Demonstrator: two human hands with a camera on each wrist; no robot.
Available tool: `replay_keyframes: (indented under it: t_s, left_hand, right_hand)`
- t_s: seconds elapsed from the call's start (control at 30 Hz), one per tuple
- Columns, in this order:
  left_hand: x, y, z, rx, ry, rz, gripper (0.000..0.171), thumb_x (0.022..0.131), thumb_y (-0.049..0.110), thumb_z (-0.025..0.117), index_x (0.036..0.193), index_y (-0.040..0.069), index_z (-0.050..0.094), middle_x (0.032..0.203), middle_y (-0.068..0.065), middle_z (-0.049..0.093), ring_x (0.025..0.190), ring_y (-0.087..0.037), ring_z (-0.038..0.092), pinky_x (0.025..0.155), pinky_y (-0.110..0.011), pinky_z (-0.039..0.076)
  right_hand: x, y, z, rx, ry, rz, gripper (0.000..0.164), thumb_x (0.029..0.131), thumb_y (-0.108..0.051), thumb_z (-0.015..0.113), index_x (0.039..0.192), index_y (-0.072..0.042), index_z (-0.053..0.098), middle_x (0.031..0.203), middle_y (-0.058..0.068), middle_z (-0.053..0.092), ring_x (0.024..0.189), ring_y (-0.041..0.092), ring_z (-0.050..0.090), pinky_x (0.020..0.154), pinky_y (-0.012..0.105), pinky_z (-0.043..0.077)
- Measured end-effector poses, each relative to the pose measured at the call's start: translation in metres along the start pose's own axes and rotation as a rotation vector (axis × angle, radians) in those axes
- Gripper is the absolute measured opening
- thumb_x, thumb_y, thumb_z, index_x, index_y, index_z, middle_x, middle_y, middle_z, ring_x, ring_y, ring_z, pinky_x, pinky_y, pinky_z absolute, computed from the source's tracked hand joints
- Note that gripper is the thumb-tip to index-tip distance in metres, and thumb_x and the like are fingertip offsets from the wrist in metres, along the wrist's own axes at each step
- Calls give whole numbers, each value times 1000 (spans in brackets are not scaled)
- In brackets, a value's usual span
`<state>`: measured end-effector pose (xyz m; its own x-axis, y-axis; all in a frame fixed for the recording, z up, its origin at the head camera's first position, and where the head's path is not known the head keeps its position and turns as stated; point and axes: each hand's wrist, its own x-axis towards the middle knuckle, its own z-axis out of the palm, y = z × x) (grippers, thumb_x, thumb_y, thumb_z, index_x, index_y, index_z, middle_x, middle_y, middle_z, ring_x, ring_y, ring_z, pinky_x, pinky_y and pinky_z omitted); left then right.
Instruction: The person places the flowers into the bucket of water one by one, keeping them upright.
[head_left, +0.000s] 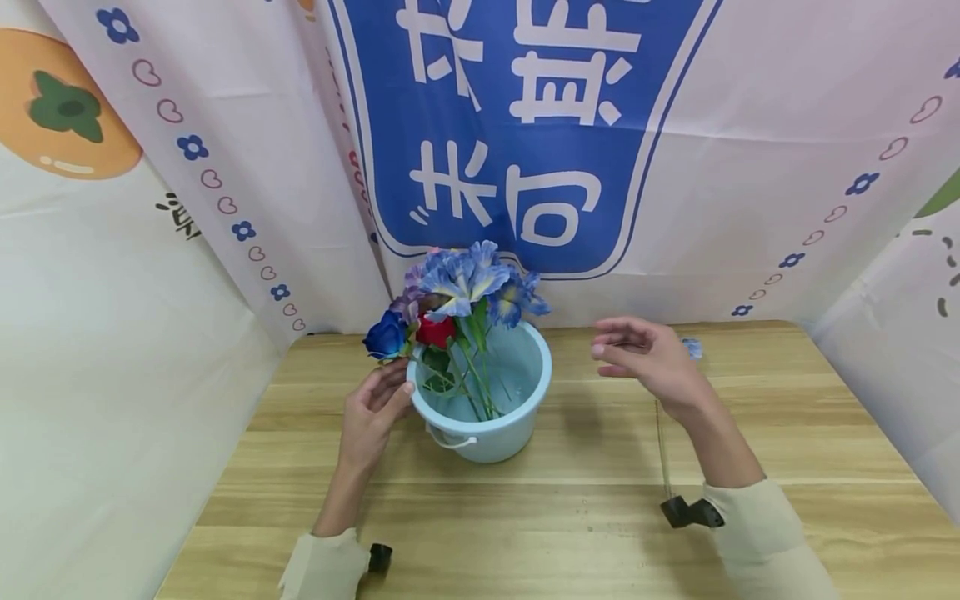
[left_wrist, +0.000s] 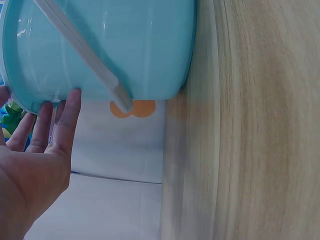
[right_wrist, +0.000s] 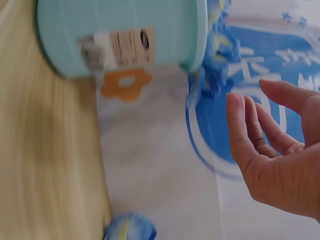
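Observation:
A light blue bucket [head_left: 495, 437] stands upright on the table, holding several artificial flowers. Blue irises [head_left: 465, 283] lean over its back rim, with a red rose [head_left: 436, 331] and a dark blue rose [head_left: 386, 336] at the left. My left hand [head_left: 371, 412] touches the bucket's left side, fingers along the outer wall [left_wrist: 52, 127] and thumb at the rim. Raised to the right of the bucket, my right hand [head_left: 651, 362] has loosely bent fingers and nothing in them. Beyond it, one more blue flower [head_left: 692, 348] lies on the table, its stem [head_left: 662, 446] partly hidden by the hand.
The bucket's white handle [left_wrist: 87, 55] hangs down on the near side. A label [right_wrist: 132, 46] is stuck to its outer wall. Printed cloth [head_left: 675, 208] rises behind the wooden table [head_left: 592, 525], and pale cloth walls flank it.

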<state>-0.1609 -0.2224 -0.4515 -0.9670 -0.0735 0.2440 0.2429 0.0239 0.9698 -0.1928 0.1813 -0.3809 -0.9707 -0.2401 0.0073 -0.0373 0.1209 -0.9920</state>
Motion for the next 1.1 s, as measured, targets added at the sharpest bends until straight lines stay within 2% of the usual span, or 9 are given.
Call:
replay_keyframes:
  t_s: [0.1,0.3,0.47,0.67,0.77,0.9,1.0,1.1]
  left_hand:
    - [0,0,0,-1,2,0,43,103,1,67,144,-8,59,124,2,74,109,-6,75,84,-27,70]
    - [0,0,0,5,1,-4,43,103,1,67,144,-8,59,119,11,74,107,-5,75,82,-27,70]
    - [0,0,0,5,-4,-2,43,104,2,66,145,-9,58,121,8,74,106,-5,75,82,-26,70]
    - [0,1,-1,9,-8,-3,43,103,2,66,144,-9,58,121,6,75,105,-6,75,82,-27,70]
    - [0,1,-1,6,-8,-12,43,103,1,67,145,-9,58,123,1,75,105,-6,76,82,-27,70]
    - [0,1,0,13,-3,-19,44,103,2,67,145,-9,58,130,-16,72,106,-6,75,83,-28,70]
    - [0,1,0,22,-5,-21,44,103,3,67,145,-8,59,136,-28,67,107,-5,75,83,-27,70]
    - [0,2,-1,26,-7,-21,44,104,3,67,145,-8,58,138,-33,64,108,-5,75,83,-27,70]
  right_hand:
    - [-6,8,-17,18,23,3,47,102,-14,75,142,3,57,120,4,68,107,13,71,96,33,68]
    - [-16,29,-46,63,53,36,36,102,-10,73,135,-5,60,118,0,67,104,10,72,95,30,68]
    - [-22,49,-62,66,73,65,39,103,-10,72,138,-1,57,114,-2,69,104,9,73,94,30,68]
    - [-25,71,-77,40,72,122,53,104,-13,72,147,8,49,114,-6,69,105,9,73,98,32,67]
    - [-25,80,-82,56,67,154,62,103,-12,73,152,12,43,113,-9,71,107,9,73,102,34,66]
    - [-25,91,-87,27,55,188,68,104,-14,72,156,13,38,113,-13,73,108,8,75,104,35,65]
    - [-26,98,-91,-21,41,212,71,105,-20,71,159,12,35,128,1,74,109,8,76,103,34,65]
    - [-26,105,-93,-44,31,246,74,105,-23,71,160,11,35,146,19,65,108,8,76,102,33,65]
